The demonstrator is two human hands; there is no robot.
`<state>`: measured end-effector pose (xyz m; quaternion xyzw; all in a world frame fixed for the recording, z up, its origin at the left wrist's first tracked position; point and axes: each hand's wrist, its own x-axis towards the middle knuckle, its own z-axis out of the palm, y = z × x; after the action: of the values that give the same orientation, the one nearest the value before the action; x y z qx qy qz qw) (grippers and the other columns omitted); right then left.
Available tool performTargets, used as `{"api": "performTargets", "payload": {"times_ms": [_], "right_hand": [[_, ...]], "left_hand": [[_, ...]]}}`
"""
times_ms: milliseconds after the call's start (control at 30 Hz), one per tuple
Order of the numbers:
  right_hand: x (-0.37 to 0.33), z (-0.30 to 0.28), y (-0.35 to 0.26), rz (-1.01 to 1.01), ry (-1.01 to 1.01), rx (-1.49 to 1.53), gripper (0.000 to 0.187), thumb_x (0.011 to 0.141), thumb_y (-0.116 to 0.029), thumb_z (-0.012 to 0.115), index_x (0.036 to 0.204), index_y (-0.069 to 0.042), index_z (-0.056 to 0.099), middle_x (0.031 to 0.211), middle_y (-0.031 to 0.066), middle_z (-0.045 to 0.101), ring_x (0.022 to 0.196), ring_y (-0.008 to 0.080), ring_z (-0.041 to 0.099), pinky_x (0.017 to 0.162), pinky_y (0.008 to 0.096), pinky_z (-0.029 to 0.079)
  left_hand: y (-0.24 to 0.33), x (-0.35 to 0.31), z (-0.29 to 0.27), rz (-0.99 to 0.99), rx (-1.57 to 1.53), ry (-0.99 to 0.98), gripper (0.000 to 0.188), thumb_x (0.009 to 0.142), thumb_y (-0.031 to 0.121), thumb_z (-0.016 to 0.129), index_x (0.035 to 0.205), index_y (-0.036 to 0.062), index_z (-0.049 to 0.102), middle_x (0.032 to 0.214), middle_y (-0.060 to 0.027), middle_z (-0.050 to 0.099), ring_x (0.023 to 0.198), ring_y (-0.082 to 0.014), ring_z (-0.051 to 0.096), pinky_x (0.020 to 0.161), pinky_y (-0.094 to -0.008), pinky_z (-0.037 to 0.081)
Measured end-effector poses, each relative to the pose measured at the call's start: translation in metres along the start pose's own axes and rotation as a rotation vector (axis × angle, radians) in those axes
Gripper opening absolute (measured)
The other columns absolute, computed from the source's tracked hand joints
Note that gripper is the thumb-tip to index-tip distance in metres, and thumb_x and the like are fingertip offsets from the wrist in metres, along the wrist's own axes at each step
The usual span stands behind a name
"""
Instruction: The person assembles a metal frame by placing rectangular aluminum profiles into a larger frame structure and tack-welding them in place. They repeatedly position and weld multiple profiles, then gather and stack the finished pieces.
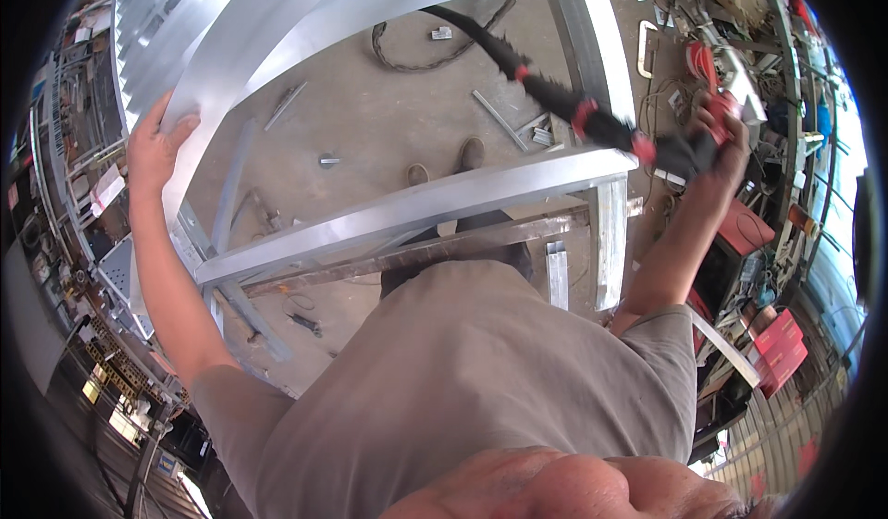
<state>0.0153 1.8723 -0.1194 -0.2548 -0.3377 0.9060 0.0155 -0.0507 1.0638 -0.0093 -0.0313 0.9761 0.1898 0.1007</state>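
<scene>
Nearest the camera, the person's grey-shirted torso point(462, 371) filled the lower frame, both forearms rising from it. Beyond the shirt stood the metal frame point(416, 206), built of bright silver box-section members; its front rail ran across at chest level, with further members curving away overhead.

The left hand point(159, 144) lay against a broad frame member at upper left, fingers spread flat over the metal rather than curled around it. The right hand point(717, 144) was clenched around the red-and-black grip of a welding torch point(601, 123), held just beyond the right end of the front rail. The torch's black hose point(481, 38) trailed back over the frame.

The frame appeared rigid and bulky, probably moderately heavy, with smooth faces likely to slip under a flat palm; wrapping the fingers around a rail edge would likely hold better. The torch appeared light, though its stiff hose would probably drag.

Farthest, offcuts and a coiled cable point(407, 52) lay on the concrete floor point(388, 121).
</scene>
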Motion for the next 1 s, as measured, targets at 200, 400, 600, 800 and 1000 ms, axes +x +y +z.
{"api": "performTargets", "payload": {"times_ms": [200, 400, 600, 800, 1000], "right_hand": [[-0.213, 0.092, -0.082, -0.228, -0.192, -0.187, 0.055, 0.100, -0.021, 0.064, 0.144, 0.003, 0.041, 0.122, 0.0182, 0.056, 0.067, 0.0113, 0.047, 0.055, 0.0210, 0.044], [-0.374, 0.142, -0.106, -0.548, -0.183, -0.310, 0.059, 0.097, -0.014, 0.063, 0.142, 0.010, 0.034, 0.122, 0.0177, 0.047, 0.070, 0.0136, 0.046, 0.060, 0.0250, 0.042], [-0.438, 0.141, -0.058, -0.635, -0.147, -0.260, 0.055, 0.098, -0.015, 0.061, 0.140, 0.010, 0.034, 0.124, 0.0193, 0.048, 0.071, 0.0152, 0.049, 0.060, 0.0263, 0.043], [-0.418, 0.127, -0.021, -0.474, -0.044, -0.215, 0.057, 0.101, -0.019, 0.060, 0.143, 0.009, 0.034, 0.129, 0.0240, 0.051, 0.075, 0.0151, 0.053, 0.059, 0.0241, 0.045], [-0.373, 0.117, -0.008, -0.372, 0.014, -0.261, 0.059, 0.097, -0.019, 0.062, 0.144, 0.006, 0.037, 0.130, 0.0215, 0.051, 0.090, 0.0230, 0.059, 0.082, 0.0345, 0.054]], "left_hand": [[0.000, 0.012, 0.027, 0.045, 0.250, -0.005, 0.073, 0.081, 0.061, 0.080, 0.139, 0.0185, 0.068, 0.109, -0.0129, 0.078, 0.102, -0.0266, 0.074, 0.091, -0.0322, 0.052], [-0.011, 0.006, 0.045, 0.182, 0.250, -0.108, 0.077, 0.079, 0.069, 0.076, 0.139, 0.0210, 0.068, 0.116, -0.0122, 0.076, 0.109, -0.0289, 0.072, 0.094, -0.0377, 0.053], [-0.014, 0.025, 0.079, 0.127, 0.244, -0.265, 0.085, 0.078, 0.076, 0.074, 0.143, 0.0228, 0.064, 0.128, -0.0118, 0.073, 0.117, -0.0289, 0.069, 0.099, -0.0400, 0.053], [-0.025, 0.057, 0.125, 0.166, 0.188, -0.331, 0.094, 0.076, 0.081, 0.071, 0.145, 0.0191, 0.061, 0.137, -0.0120, 0.069, 0.124, -0.0293, 0.066, 0.105, -0.0408, 0.050], [-0.034, 0.080, 0.172, 0.174, 0.108, -0.367, 0.097, 0.074, 0.084, 0.070, 0.146, 0.0198, 0.061, 0.139, -0.0117, 0.068, 0.127, -0.0295, 0.064, 0.106, -0.0410, 0.050]]}}
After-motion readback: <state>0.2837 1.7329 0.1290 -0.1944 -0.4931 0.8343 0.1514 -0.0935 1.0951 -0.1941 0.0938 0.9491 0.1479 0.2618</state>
